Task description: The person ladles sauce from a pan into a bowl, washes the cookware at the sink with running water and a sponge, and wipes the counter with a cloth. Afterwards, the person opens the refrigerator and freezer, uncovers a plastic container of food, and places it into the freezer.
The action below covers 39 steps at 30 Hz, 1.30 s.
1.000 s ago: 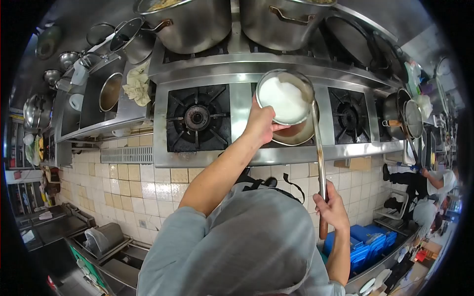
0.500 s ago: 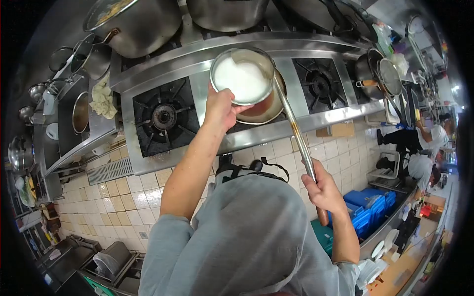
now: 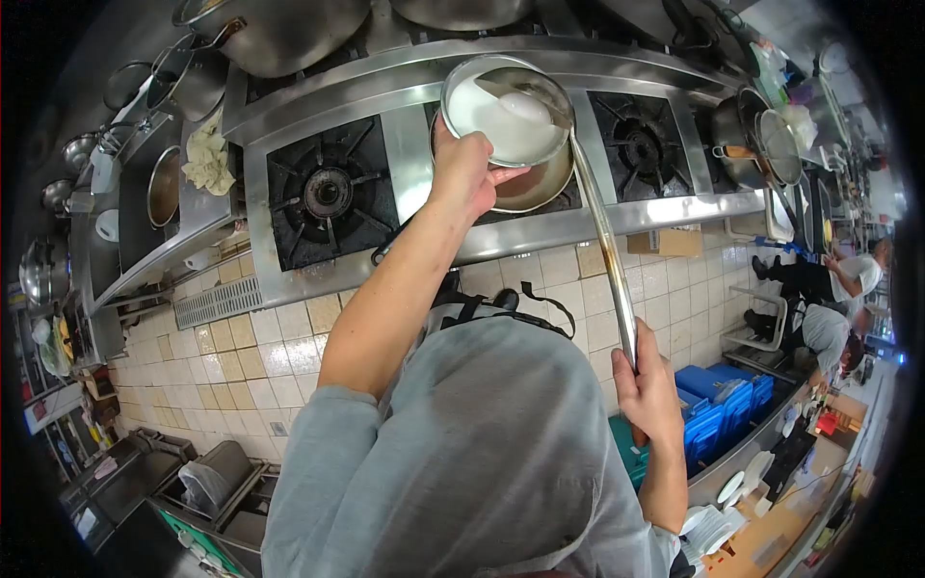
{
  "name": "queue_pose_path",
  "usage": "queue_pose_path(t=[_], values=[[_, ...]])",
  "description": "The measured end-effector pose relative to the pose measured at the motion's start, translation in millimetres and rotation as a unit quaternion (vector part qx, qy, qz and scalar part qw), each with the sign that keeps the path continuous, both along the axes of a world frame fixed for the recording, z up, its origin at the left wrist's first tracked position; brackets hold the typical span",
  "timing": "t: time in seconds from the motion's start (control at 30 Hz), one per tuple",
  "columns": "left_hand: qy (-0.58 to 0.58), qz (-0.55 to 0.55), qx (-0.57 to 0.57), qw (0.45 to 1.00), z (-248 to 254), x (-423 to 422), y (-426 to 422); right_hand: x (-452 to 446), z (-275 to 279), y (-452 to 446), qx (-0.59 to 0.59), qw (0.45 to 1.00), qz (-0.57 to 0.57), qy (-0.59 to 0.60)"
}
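Observation:
My left hand point(image 3: 469, 166) grips the near left rim of a round metal bowl point(image 3: 462, 96) with white contents. My right hand point(image 3: 648, 385) is wrapped round the lower part of a long ladle point(image 3: 604, 234) with a brown handle end. The ladle's head lies inside the bowl, at its right side, in the white contents. Beneath the bowl, a pan point(image 3: 536, 189) with something brownish in it sits on the stove, partly hidden by the bowl and my left hand.
Burners flank the pan, one at left point(image 3: 328, 194) and one at right point(image 3: 641, 144). Large pots point(image 3: 289, 39) stand behind. At right are stacked pans point(image 3: 737, 144), blue bins point(image 3: 713, 405) and two people point(image 3: 829, 332). A crumpled cloth point(image 3: 207, 159) lies on the left counter.
The view has shifted. The ladle's head has moved deeper into the bowl, where a rounded white lump now shows near it. More of the bowl's inner wall is bare. Both hands keep their grips.

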<state>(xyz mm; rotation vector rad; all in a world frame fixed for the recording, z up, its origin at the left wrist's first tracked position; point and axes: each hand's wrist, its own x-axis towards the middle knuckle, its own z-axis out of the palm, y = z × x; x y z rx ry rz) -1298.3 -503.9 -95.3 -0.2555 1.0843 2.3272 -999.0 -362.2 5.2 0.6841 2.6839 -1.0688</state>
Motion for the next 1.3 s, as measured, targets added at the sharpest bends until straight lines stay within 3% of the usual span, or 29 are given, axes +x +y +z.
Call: queue_pose_path(t=[0.07, 0.3, 0.53, 0.6, 0.83, 0.9, 1.0, 1.23, 1.3], values=[[-0.004, 0.043, -0.037, 0.998, 6.2, 3.2, 1.2, 2.4, -4.5, 2.9, 0.016, 0.999, 0.015, 0.026], [0.004, 0.008, -0.018, 1.0, 11.2, 3.6, -9.0, -20.0, -36.0, 15.9, 0.078, 0.988, 0.076, 0.109], [-0.013, 0.017, -0.018, 1.0, 19.1, 6.6, -20.3, -35.2, -62.2, 20.6, 0.123, 0.982, 0.091, 0.114], [-0.015, 0.023, -0.026, 0.999, 20.8, 7.0, -23.1, -35.6, -64.3, 19.0, 0.101, 0.991, 0.071, 0.054], [0.038, 0.024, -0.033, 0.998, 9.8, -2.7, -26.8, -42.3, -54.0, 4.3, -0.05, 0.994, 0.078, 0.066], [0.043, 0.026, -0.045, 0.998, 9.3, -5.7, -28.0, -50.5, -33.3, -0.3, -0.255, 0.961, -0.068, -0.082], [0.041, 0.032, -0.046, 0.998, 4.9, -9.5, -28.4, -53.7, -22.7, 0.1, -0.355, 0.921, -0.119, -0.11], [-0.022, 0.03, -0.028, 0.999, -8.1, -15.1, -28.9, -42.0, -22.4, -7.7, -0.341, 0.926, -0.121, -0.109], [-0.03, 0.031, -0.027, 0.999, -11.8, -16.0, -28.7, -33.0, -31.6, -4.3, -0.206, 0.976, -0.032, -0.058]])
